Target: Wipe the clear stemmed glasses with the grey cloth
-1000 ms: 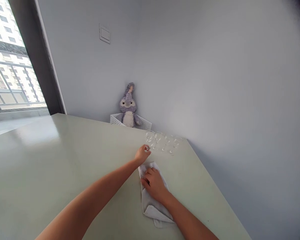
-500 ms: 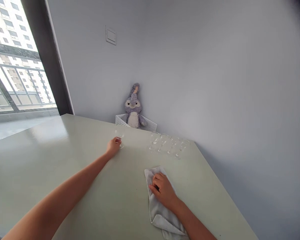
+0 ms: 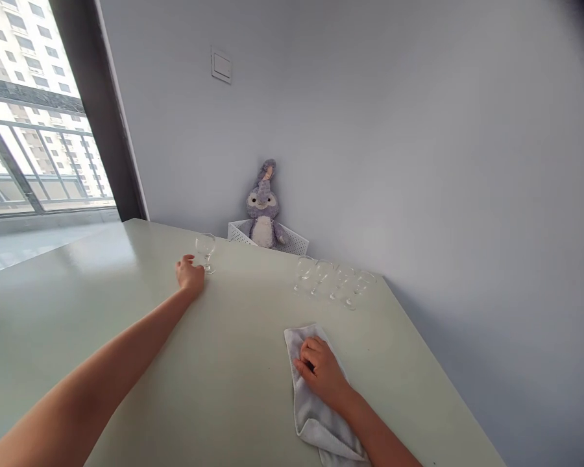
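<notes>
My left hand (image 3: 190, 274) lies on the pale green table (image 3: 126, 337), far out to the left, right beside the foot of a small clear stemmed glass (image 3: 205, 250). The glass stands upright on its own; my thumb is lifted away from the fingers and nothing is in the hand. My right hand (image 3: 321, 371) rests with curled fingers on a grey folded cloth (image 3: 316, 415) that lies flat near me. A row of several more clear stemmed glasses (image 3: 331, 280) stands by the wall, beyond the cloth.
A grey plush rabbit (image 3: 263, 209) sits in a white perforated basket (image 3: 296, 241) at the table's far corner. A grey wall with a light switch (image 3: 221, 65) runs along the right. A large window (image 3: 24, 130) is at the left.
My left hand carried one glass from the row leftward across the table, set it upright and let go of the stem. The right hand stayed on the cloth.
</notes>
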Tool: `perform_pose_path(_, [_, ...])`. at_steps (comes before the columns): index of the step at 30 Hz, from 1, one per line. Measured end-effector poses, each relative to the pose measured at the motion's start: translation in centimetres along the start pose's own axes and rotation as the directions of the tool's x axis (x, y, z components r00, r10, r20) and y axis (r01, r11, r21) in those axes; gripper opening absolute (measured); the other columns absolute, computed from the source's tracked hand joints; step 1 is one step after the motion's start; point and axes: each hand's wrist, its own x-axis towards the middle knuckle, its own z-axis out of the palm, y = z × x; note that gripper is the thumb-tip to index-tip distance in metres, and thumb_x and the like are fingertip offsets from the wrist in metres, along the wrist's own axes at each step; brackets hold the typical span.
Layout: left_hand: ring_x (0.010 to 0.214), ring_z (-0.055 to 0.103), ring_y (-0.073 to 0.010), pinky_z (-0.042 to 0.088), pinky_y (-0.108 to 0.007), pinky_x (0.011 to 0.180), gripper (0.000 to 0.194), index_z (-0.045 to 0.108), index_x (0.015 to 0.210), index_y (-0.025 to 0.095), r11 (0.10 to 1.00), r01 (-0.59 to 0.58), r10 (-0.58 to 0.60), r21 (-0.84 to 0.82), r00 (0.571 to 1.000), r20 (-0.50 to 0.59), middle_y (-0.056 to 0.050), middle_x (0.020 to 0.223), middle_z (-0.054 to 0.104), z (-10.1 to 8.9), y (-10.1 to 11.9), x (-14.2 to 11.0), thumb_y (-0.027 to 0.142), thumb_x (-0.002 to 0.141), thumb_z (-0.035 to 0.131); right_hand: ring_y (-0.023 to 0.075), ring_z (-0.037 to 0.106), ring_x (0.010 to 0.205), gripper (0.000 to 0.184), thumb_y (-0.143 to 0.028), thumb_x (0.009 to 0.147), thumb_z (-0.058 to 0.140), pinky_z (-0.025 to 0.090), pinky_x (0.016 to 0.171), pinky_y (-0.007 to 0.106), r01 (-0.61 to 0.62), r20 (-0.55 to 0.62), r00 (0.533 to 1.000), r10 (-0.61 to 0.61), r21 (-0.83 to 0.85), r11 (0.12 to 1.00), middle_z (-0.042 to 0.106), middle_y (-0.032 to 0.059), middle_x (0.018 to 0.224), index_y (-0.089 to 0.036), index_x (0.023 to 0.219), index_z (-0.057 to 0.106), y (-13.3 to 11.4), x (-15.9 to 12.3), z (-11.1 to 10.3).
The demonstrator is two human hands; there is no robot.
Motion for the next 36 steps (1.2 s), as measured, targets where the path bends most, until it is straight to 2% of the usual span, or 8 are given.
perform_pose_path(3, [0.101, 0.045, -0.0224, 0.033, -0.037, 0.085, 0.042, 0.039, 0.111, 0.019, 0.998, -0.027, 0.023, -0.051, 0.997, -0.068, -0.013, 0.121, 0.037, 0.8, 1.0, -3.0, 0.01, 0.07, 0.043, 0.0146, 0.044, 0.07, 0.028, -0.02, 0.079, 0.053, 0.035, 0.068, 0.03, 0.004, 0.004, 1.0, -0.004, -0.014, 1.0, 0.049, -0.0001, 0.071, -0.018, 0.055, 0.038, 0.0, 0.0, 0.1])
perform_pose_path(6, [0.088, 0.051, -0.0166, 0.038, -0.03, 0.08, 0.034, 0.049, 0.102, 0.022, 0.984, -0.114, 0.132, -0.139, 0.982, 0.133, -0.005, 0.107, 0.049, 3.6, 2.7, -6.8, 0.01, 0.07, 0.046, 0.0151, 0.044, 0.071, 0.027, -0.019, 0.078, 0.054, 0.035, 0.068, 0.03, 0.003, 0.0, 1.0, -0.003, -0.029, 1.0, 0.05, 0.0003, 0.072, -0.018, 0.055, 0.04, 0.1, 0.1, 0.3])
perform_pose_path(11, [0.063, 0.054, -0.009, 0.043, -0.022, 0.06, 0.045, 0.054, 0.107, 0.024, 0.956, -0.065, 0.219, -0.285, 0.805, 0.551, -0.004, 0.105, 0.058, 11.0, 6.5, -12.5, 0.013, 0.064, 0.06, 0.0155, 0.044, 0.071, 0.025, -0.021, 0.078, 0.055, 0.034, 0.066, 0.03, 0.02, -0.01, 1.0, -0.02, -0.044, 0.999, 0.05, 0.0007, 0.071, -0.018, 0.057, 0.044, 0.6, 0.0, 0.6])
perform_pose_path(15, [0.056, 0.054, -0.007, 0.043, -0.021, 0.051, 0.057, 0.044, 0.12, 0.022, 0.947, 0.059, 0.184, -0.316, 0.708, 0.682, -0.009, 0.108, 0.058, 15.1, 9.0, -14.5, 0.017, 0.066, 0.061, 0.0152, 0.044, 0.071, 0.024, -0.02, 0.077, 0.057, 0.034, 0.066, 0.029, 0.007, -0.015, 1.0, -0.007, -0.036, 0.999, 0.051, 0.0002, 0.071, -0.018, 0.056, 0.045, 0.7, 0.0, 0.6])
perform_pose_path(18, [0.052, 0.05, -0.0063, 0.041, -0.02, 0.049, 0.043, 0.051, 0.111, 0.019, 0.94, 0.106, 0.172, -0.325, 0.675, 0.717, -0.005, 0.086, 0.061, 16.1, 9.9, -14.9, 0.018, 0.068, 0.059, 0.0149, 0.045, 0.072, 0.024, -0.019, 0.076, 0.057, 0.033, 0.066, 0.029, -0.007, -0.018, 1.0, 0.007, -0.02, 1.0, 0.051, -0.0001, 0.071, -0.017, 0.055, 0.045, 0.6, 0.0, 0.5])
perform_pose_path(21, [0.049, 0.046, -0.0067, 0.038, -0.019, 0.048, 0.025, 0.06, 0.093, 0.017, 0.937, 0.122, 0.163, -0.326, 0.676, 0.719, 0.0, 0.065, 0.055, 15.7, 9.6, -14.7, 0.019, 0.069, 0.058, 0.0144, 0.045, 0.071, 0.026, -0.022, 0.079, 0.055, 0.034, 0.066, 0.029, -0.007, -0.018, 1.0, 0.007, 0.001, 1.0, 0.051, -0.0002, 0.07, -0.017, 0.055, 0.045, 0.6, 0.1, 0.4])
perform_pose_path(26, [0.05, 0.045, -0.0075, 0.036, -0.019, 0.047, 0.019, 0.062, 0.086, 0.02, 0.94, 0.115, 0.132, -0.322, 0.747, 0.652, 0.002, 0.059, 0.05, 13.0, 7.3, -13.3, 0.021, 0.067, 0.059, 0.0134, 0.044, 0.068, 0.027, -0.024, 0.08, 0.054, 0.035, 0.066, 0.029, 0.004, -0.018, 1.0, -0.003, 0.014, 1.0, 0.05, -0.0009, 0.069, -0.018, 0.055, 0.045, 0.7, 0.0, 0.4])
perform_pose_path(36, [0.055, 0.047, -0.0114, 0.034, -0.022, 0.05, 0.024, 0.059, 0.088, 0.018, 0.97, 0.088, -0.013, -0.227, 0.95, 0.311, 0.0, 0.066, 0.052, 2.2, 0.3, -6.3, 0.026, 0.066, 0.053, 0.0148, 0.043, 0.067, 0.03, -0.02, 0.078, 0.052, 0.036, 0.065, 0.03, -0.032, -0.011, 0.999, 0.032, 0.037, 0.999, 0.047, -0.0007, 0.066, -0.019, 0.054, 0.035, 0.3, 0.0, 0.3])
